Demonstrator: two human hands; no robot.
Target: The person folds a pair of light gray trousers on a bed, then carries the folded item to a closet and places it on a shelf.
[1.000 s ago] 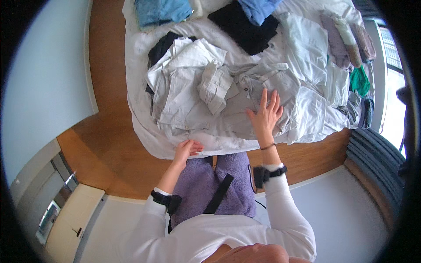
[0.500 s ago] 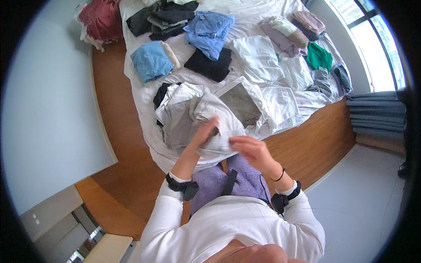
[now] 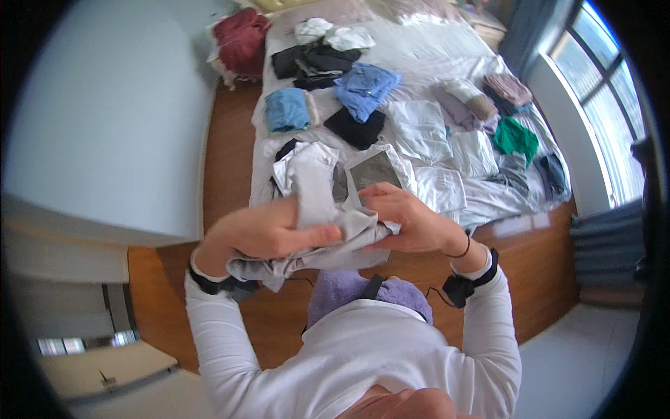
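Observation:
A light grey garment (image 3: pixel 357 226), its kind hidden by its folds, is bunched up between my hands in front of the bed's near edge. My left hand (image 3: pixel 269 229) grips its left side, thumb on top and slightly blurred. On the other side, my right hand (image 3: pixel 412 220) pinches a fold between thumb and fingers. Loose cloth hangs below both hands toward my lap. Just beyond lie a crumpled white garment (image 3: pixel 285 169) over dark cloth and a white-edged piece with a grey-brown panel (image 3: pixel 375 173).
On the white-sheeted bed (image 3: pixel 433 59) are blue folded clothes (image 3: pixel 287 110), a blue shirt (image 3: pixel 366 89), a black folded garment (image 3: pixel 354 128), white folded clothes (image 3: pixel 419 131) and a green garment (image 3: pixel 515 138). A wall stands left, a window (image 3: pixel 604 105) right.
My hands, empty and apart just before, now hold the light grey garment, lifted off the bed toward me. The view has tilted up, showing more of the bed's far end.

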